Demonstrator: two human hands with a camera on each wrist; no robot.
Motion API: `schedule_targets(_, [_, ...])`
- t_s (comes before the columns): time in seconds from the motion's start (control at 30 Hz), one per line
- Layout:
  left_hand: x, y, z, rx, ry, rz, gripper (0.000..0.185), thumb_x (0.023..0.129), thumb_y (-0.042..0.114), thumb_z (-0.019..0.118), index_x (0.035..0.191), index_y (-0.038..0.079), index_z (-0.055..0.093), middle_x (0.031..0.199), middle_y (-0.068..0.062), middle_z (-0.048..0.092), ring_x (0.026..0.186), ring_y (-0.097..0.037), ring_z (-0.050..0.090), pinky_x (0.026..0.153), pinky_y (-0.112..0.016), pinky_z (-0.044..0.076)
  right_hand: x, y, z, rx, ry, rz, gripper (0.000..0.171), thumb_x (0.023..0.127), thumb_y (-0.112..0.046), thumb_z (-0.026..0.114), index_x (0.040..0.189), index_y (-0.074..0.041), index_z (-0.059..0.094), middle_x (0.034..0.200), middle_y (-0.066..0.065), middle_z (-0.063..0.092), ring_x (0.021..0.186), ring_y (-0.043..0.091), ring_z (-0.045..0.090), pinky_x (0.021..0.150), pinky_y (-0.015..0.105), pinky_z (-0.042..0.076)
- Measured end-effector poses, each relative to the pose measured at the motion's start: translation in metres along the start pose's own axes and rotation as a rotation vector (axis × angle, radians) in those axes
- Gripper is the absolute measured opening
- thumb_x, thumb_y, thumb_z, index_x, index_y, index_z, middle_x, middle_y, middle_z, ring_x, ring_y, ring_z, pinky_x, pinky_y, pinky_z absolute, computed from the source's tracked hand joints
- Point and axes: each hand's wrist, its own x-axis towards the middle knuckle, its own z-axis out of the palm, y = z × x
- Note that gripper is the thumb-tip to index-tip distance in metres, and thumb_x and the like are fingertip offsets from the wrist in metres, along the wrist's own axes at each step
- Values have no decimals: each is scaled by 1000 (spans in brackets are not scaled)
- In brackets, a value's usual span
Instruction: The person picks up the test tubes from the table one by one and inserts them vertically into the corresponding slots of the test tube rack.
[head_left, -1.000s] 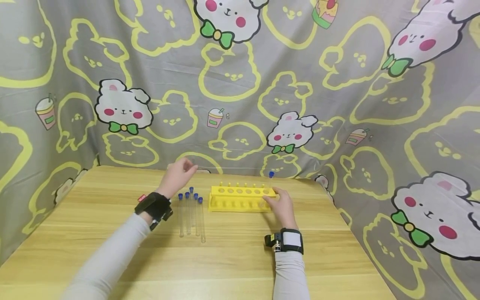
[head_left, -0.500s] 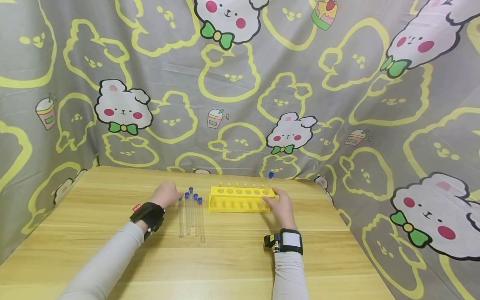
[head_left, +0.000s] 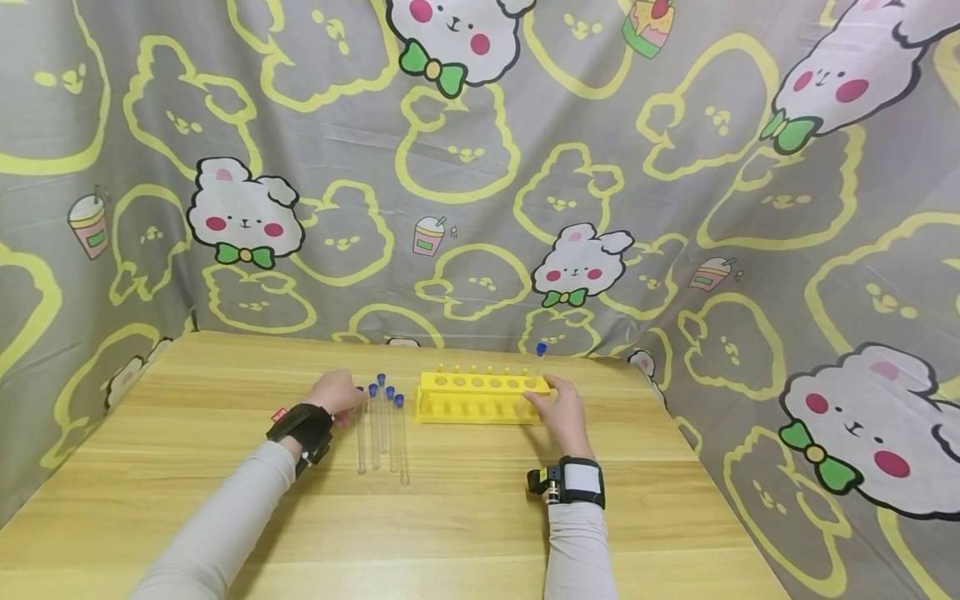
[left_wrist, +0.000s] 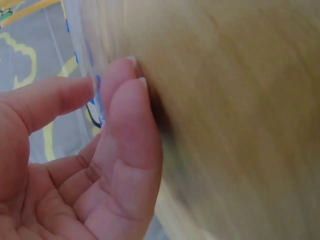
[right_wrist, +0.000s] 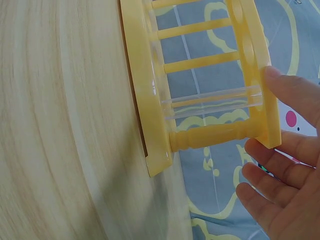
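Several clear test tubes (head_left: pixel 385 433) with blue caps lie side by side on the wooden table. My left hand (head_left: pixel 337 395) pinches the leftmost tube (head_left: pixel 362 446) near its cap; in the left wrist view, the thumb and fingertips close round a bit of blue. To the right stands a yellow test tube rack (head_left: pixel 483 391). One tube with a blue cap (head_left: pixel 541 349) stands upright in the hole at its right end, its clear body (right_wrist: pixel 215 103) showing in the right wrist view. My right hand (head_left: pixel 564 412) grips that end of the rack, thumb in front and fingers behind.
The wooden table (head_left: pixel 465 533) reaches back to a grey curtain (head_left: pixel 480 217) printed with cartoon animals, which also closes off both sides. Pegs line the rear of the rack's top.
My left hand has come down and to the left from above the tubes to the leftmost tube's cap and now pinches it. The right hand stays on the rack.
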Motion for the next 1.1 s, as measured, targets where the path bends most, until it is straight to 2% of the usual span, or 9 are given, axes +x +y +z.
schedule_targets(0.27, [3, -5, 0, -112, -40, -69, 30, 86, 17, 64, 64, -4, 63, 48, -8, 60, 41, -18, 60, 44, -30, 54, 0, -1, 0, -3, 1, -1, 63, 89, -32, 69, 141, -4, 47, 146, 20, 45, 139, 39, 37, 115, 54, 32])
schedule_targets(0.43, [2, -6, -1, -106, -34, -72, 33, 91, 20, 60, 64, 0, 63, 50, -6, 61, 42, -16, 59, 44, -27, 53, -1, -2, 0, -2, -5, -2, 63, 90, -33, 68, 141, -4, 47, 146, 20, 45, 139, 39, 37, 114, 54, 33])
schedule_targets(0.6, [-5, 1, -7, -44, 31, -34, 39, 92, 26, 57, 61, 4, 64, 50, -4, 61, 45, -16, 60, 45, -25, 48, -2, -2, -1, 4, -6, -1, 63, 90, -32, 68, 141, -3, 46, 147, 20, 44, 140, 39, 36, 115, 54, 31])
schedule_targets(0.73, [-12, 6, -10, -41, 87, -1, 34, 92, 29, 59, 70, 4, 63, 55, -2, 61, 50, -16, 59, 50, -25, 46, -2, -1, 0, -1, -2, -3, 64, 90, -33, 69, 141, -3, 47, 146, 21, 44, 139, 40, 36, 115, 54, 31])
schedule_targets(0.83, [-16, 8, -10, -89, 113, 15, 26, 91, 27, 61, 83, 3, 61, 63, -4, 61, 55, -15, 59, 54, -26, 48, -2, -1, 0, -4, 5, -6, 63, 89, -33, 69, 141, -3, 47, 145, 21, 45, 139, 40, 38, 115, 54, 32])
schedule_targets(0.97, [-23, 13, -12, -121, 150, 49, 25, 90, 25, 59, 96, 1, 59, 80, -10, 66, 61, -15, 62, 57, -26, 50, -1, -1, 1, -1, 10, -9, 63, 89, -32, 69, 141, -3, 47, 145, 21, 46, 138, 39, 38, 115, 54, 33])
schedule_targets(1.1, [-29, 21, -15, -102, 207, 98, 27, 88, 26, 59, 100, 2, 57, 92, -13, 67, 68, -17, 64, 59, -26, 49, 0, 0, 1, 1, 9, -12, 64, 90, -31, 69, 141, -2, 46, 145, 21, 46, 138, 39, 38, 115, 54, 32])
